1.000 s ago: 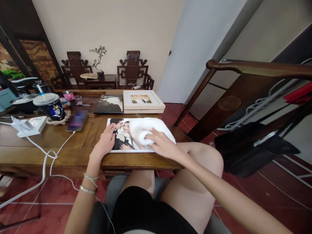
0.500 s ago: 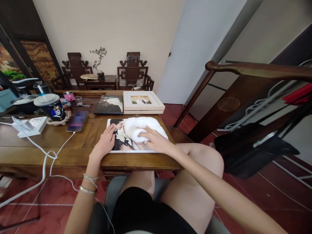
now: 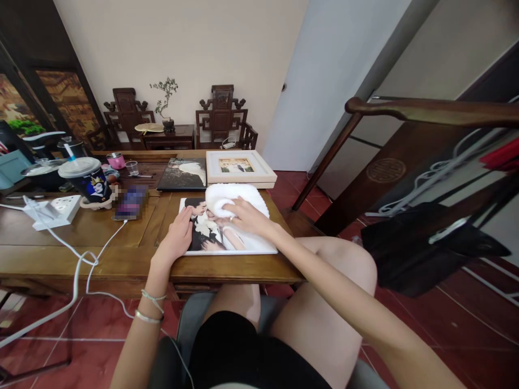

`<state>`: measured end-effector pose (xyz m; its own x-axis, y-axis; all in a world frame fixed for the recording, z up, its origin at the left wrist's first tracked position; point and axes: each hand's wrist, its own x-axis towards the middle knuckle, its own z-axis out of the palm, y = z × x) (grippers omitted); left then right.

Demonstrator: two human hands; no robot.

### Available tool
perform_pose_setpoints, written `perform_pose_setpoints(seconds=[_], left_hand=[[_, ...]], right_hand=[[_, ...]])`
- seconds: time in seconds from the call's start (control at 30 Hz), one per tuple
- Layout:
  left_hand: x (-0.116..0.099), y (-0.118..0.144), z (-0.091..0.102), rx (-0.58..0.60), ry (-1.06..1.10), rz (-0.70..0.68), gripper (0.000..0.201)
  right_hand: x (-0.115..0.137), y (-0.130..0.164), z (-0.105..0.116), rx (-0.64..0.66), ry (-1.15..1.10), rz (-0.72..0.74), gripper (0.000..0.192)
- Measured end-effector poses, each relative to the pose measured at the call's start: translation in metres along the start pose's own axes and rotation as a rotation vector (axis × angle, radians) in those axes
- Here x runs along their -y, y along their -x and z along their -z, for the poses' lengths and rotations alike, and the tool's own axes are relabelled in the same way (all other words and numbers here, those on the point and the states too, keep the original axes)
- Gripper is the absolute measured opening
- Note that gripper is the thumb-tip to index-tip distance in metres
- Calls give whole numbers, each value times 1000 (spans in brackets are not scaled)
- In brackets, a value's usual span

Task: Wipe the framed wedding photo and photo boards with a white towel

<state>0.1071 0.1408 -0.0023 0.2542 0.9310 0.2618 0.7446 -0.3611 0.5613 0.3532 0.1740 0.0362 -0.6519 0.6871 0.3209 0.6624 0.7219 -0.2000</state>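
Observation:
A large wedding photo print (image 3: 211, 235) lies flat on the wooden table (image 3: 101, 254) in front of me. My left hand (image 3: 177, 237) rests flat on the print's left edge, fingers spread, holding it down. My right hand (image 3: 243, 216) presses a white fluffy cloth (image 3: 235, 195) onto the far part of the print, fingers closed on the cloth. The cloth covers the print's upper right area.
A white framed photo (image 3: 239, 167) and a dark photo album (image 3: 182, 174) lie further back. A lidded cup with a straw (image 3: 86, 179), a phone on a charging cable (image 3: 130, 202) and a white power strip (image 3: 54, 210) sit at left. A dark wooden chair rail (image 3: 425, 111) is at right.
My right hand has slid the white cloth from the print's right side up and leftward toward its far edge. My left hand has stayed on the print's left edge.

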Motion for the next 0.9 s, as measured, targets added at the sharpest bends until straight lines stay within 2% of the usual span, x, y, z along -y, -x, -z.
perform_pose_setpoints(seconds=[0.23,0.37,0.5,0.77,0.9], left_hand=[[-4,0,0,14,-20,8,52],[-5,0,0,13,-32,-1,52],[-4,-1,1,22,-48,3,51],[-1,-1,0,20,-49,-20,51],[0,-2,0,15,-48,-19,51]], right_hand=[[70,87,17,88,-44,88,40],[88,106,24,117,-56,134,41],[73,85,22,123,-55,84,43],[4,-15,1,46,26,-8,41],[-12,-41,-4,26,53,-89,47]])
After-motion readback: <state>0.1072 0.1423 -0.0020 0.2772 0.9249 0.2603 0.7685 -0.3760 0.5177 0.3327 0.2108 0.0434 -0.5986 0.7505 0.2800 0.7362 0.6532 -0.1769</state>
